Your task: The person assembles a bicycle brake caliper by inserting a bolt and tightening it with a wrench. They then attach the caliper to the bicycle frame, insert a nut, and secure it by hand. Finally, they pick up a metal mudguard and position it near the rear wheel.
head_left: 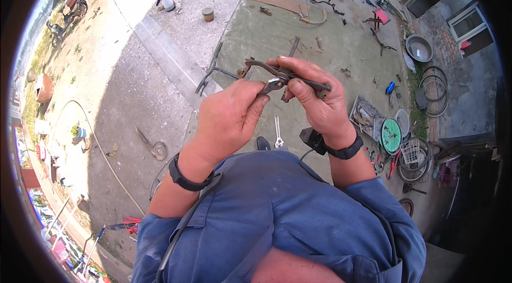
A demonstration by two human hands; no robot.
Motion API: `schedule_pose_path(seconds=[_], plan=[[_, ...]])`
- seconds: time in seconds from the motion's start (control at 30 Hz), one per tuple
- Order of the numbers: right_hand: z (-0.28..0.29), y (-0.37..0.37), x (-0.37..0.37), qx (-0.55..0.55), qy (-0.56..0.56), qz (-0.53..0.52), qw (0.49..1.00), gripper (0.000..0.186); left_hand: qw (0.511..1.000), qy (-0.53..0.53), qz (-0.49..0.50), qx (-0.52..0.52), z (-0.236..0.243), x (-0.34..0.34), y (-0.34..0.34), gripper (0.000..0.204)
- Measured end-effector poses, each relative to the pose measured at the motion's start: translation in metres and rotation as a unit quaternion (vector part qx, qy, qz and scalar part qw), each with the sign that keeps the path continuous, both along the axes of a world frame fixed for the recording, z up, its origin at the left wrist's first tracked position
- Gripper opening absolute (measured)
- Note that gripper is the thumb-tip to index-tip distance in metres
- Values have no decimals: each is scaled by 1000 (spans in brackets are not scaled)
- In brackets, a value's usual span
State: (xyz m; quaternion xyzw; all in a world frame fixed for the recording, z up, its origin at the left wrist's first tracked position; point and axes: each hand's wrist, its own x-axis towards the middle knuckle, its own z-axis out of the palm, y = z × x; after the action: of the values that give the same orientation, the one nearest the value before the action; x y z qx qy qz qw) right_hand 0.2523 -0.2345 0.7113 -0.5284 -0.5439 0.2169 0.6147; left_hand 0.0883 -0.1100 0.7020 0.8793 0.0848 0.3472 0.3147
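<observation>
My left hand point(226, 117) is closed round the handle of a short wrench point(273, 84), whose bright head sits against the middle of a dark metal part. My right hand point(324, 99) grips that rusty, curved metal part point(260, 64) between thumb and fingers. It looks like a bicycle fitting with a curved arm and a straight bar, but its exact kind I cannot tell. Both hands meet in front of my chest, above the ground. On the ground below them lies an adjustable wrench point(278, 131), close to my dark shoe point(263, 143).
Handlebars point(214, 69), a wooden board point(277, 1) and a curved mudguard piece point(314, 19) lie ahead. To the right are a metal tray point(364, 115), a green round basket point(391, 135), tyres point(434, 91) and a grey basin point(419, 48). A sprayer point(167, 2) stands far left.
</observation>
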Motion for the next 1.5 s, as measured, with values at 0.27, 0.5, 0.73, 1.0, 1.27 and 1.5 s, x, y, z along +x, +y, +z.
schedule_pose_path(seconds=[0.27,0.5,0.73,1.0,1.27,1.5], plan=[[0,0,-6,54,55,2,997,39,970,80,-69,-219,1,-8,-1,11],[2,1,-7,52,91,5,994,41,822,93,-228,-513,2,1,-18,17],[-2,4,-12,52,140,32,988,44,785,73,-250,-562,4,9,-21,22],[-1,8,-12,41,115,19,992,43,780,46,-253,-570,-1,14,-19,23],[0,13,-12,1,163,30,986,43,809,26,-231,-539,-4,16,-13,24],[-3,25,-19,18,216,1,976,38,819,30,-210,-533,-4,18,-5,27]])
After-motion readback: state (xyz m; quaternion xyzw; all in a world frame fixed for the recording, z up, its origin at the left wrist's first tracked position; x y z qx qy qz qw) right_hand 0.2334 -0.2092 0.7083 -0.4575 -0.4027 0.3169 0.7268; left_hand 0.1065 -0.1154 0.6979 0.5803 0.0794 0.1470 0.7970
